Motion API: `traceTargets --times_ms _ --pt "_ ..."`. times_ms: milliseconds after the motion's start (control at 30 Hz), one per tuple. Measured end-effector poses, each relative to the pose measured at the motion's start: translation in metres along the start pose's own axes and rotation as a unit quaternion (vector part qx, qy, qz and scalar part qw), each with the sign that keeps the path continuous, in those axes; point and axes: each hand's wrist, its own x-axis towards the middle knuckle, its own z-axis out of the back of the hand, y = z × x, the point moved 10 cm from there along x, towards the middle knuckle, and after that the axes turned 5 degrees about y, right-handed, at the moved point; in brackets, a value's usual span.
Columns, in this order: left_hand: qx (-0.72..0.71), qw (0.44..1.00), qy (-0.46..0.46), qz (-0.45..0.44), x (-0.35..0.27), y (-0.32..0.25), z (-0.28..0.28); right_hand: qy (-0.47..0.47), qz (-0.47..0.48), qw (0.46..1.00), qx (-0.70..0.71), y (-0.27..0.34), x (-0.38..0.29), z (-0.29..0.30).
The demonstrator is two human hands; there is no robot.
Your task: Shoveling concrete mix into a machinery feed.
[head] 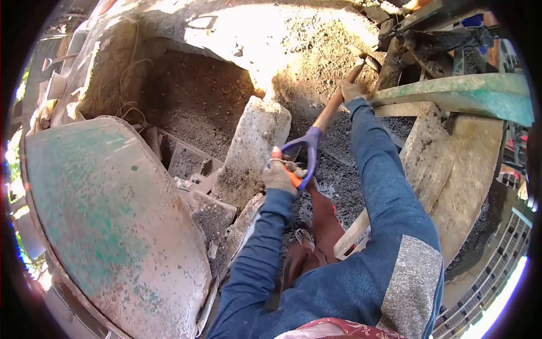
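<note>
My left hand (280,174), in a worn light glove, grips the orange crossbar of a shovel's purple D-handle (312,148). Farther up, my gloved right hand (350,91) is wrapped around the wooden shaft (331,111) of the same shovel. The shovel slants away from me toward the upper right. Its blade (367,61) is at the sunlit pile of gravelly sand (326,51), and only a little of it shows. Between my left hand and the dark pit to the left stands a rough concrete block (258,144).
A large paint-flaked metal sheet (110,203) curves along my left. Broken concrete slabs (209,207) lie beside it. On my right are a green-stained beam (457,91) and a dusty sloping chute (461,169). Dark loose gravel (343,173) covers the ground near my feet.
</note>
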Motion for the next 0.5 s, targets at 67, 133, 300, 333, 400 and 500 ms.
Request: traceTargets --times_ms 67,133,300,333,400,500 --pt "0.115 0.993 -0.002 -0.019 -0.01 -0.025 -0.029 0.124 0.077 0.989 0.006 -0.013 0.026 0.005" --pt "0.209 0.977 -0.012 -0.042 -0.014 -0.075 -0.018 0.114 -0.061 0.968 0.217 -0.011 -0.016 -0.023" --pt "0.305 0.952 0.005 -0.031 -0.009 -0.175 -0.043 0.121 -0.207 0.861 0.448 0.028 -0.087 -0.073" --pt "0.271 0.962 0.015 -0.018 -0.012 -0.191 -0.033 0.108 -0.238 0.837 0.48 0.038 -0.108 -0.079" --pt "0.182 0.978 0.099 0.033 -0.018 -0.171 -0.046 0.119 -0.223 0.832 0.494 0.013 -0.088 -0.083" --pt "0.145 0.987 0.062 0.02 -0.036 -0.15 0.014 0.044 -0.242 0.897 0.367 0.003 -0.117 -0.088"
